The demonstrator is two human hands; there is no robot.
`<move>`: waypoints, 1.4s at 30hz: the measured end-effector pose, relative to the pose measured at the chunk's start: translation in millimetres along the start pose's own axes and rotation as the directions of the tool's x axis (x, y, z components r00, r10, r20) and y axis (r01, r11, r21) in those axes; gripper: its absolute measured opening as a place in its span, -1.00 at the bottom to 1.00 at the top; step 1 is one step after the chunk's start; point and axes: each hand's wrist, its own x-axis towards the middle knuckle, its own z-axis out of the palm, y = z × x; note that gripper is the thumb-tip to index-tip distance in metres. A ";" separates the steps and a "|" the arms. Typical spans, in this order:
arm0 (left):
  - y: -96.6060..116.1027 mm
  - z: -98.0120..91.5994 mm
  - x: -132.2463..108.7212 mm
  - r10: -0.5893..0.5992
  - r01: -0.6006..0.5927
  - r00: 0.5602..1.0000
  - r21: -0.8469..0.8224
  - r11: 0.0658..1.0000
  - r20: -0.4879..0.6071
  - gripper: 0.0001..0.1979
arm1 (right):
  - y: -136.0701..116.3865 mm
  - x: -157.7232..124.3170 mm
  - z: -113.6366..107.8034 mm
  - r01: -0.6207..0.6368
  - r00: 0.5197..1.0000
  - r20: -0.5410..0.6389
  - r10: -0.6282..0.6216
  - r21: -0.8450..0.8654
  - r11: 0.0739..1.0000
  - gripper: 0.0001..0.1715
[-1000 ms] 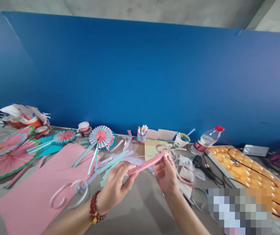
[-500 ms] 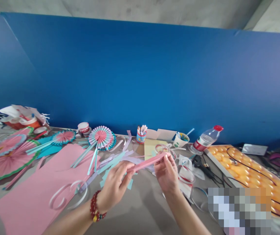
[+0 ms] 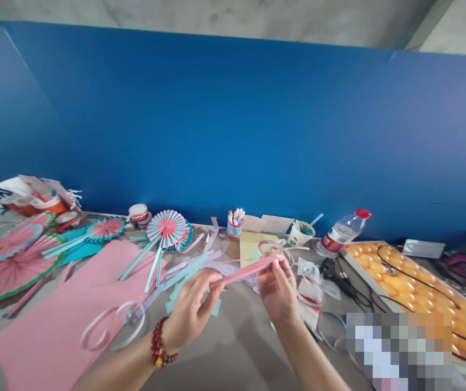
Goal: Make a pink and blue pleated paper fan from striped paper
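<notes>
A narrow folded strip of pink paper is held in the air above the grey table, slanting up to the right. My left hand, with a red bead bracelet at the wrist, pinches its left end. At the other end, my right hand grips it between thumb and fingers. Beneath and behind the strip lie purple and light-blue paper strips. To the left, a large pink paper sheet lies flat, with a curled white strip on it.
Pleated paper pinwheels and pink paper fans lie on the left. Along the back stand a pen cup, a paper cup and a tilted plastic bottle. An orange bubbled cushion and black cables occupy the right.
Almost nothing differs. Both hands keep their hold on the pink strip, and its left end has shifted very slightly.
</notes>
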 end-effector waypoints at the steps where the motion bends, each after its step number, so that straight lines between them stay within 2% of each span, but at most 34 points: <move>1: -0.2 0.1 0.2 -0.007 0.007 1.000 -0.015 1.000 -0.002 -0.91 | -0.9 -0.9 1.4 -0.004 1.000 0.009 0.004 -0.007 1.000 -0.72; 5: -3.8 0.3 0.5 -0.017 0.015 0.999 -0.050 0.999 -0.039 -0.95 | -2.8 -3.1 4.5 0.014 0.998 0.061 -0.011 -0.046 0.999 -0.76; 10: -10.6 0.2 3.1 0.043 -0.046 0.998 -0.080 0.996 -0.039 -0.90 | -2.6 -1.4 -1.4 0.059 0.996 0.075 -0.054 -0.069 0.996 -0.81; 14: -10.1 -1.7 8.7 0.021 -0.020 1.000 -0.072 0.997 0.021 -0.92 | -4.2 -2.1 -3.9 0.113 0.990 0.105 -0.098 -0.148 0.983 -0.83; 21: -6.7 -2.8 11.9 0.006 -0.016 0.996 0.113 0.993 0.084 -0.90 | -9.7 -10.8 6.9 0.178 0.975 0.179 -0.135 -0.255 0.950 -0.82; 25: -6.2 -1.9 10.5 -0.005 -0.009 0.995 0.133 0.991 0.099 -0.90 | -6.7 -15.2 8.1 0.213 0.964 0.216 -0.153 -0.290 0.933 -0.83; 28: -2.9 -2.6 10.8 -0.009 -0.007 0.991 0.113 0.994 0.137 -0.84 | 0.1 -18.6 5.8 0.225 0.948 0.289 -0.133 -0.311 0.923 -0.88; 32: 3.0 -4.0 11.8 -0.074 0.067 0.987 0.055 0.996 0.143 -0.84 | 6.7 -22.9 5.6 0.233 0.931 0.347 -0.113 -0.329 0.915 -0.91; 39: 2.3 -0.8 11.4 -0.075 0.080 0.991 -0.041 0.996 0.114 -0.76 | 8.9 -23.9 5.0 0.210 0.940 0.327 -0.099 -0.324 0.923 -0.91; 42: 1.0 0.9 11.1 -0.102 0.114 0.986 -0.090 0.989 0.130 -0.75 | 12.4 -25.1 5.2 0.165 0.954 0.292 -0.063 -0.340 0.926 -0.78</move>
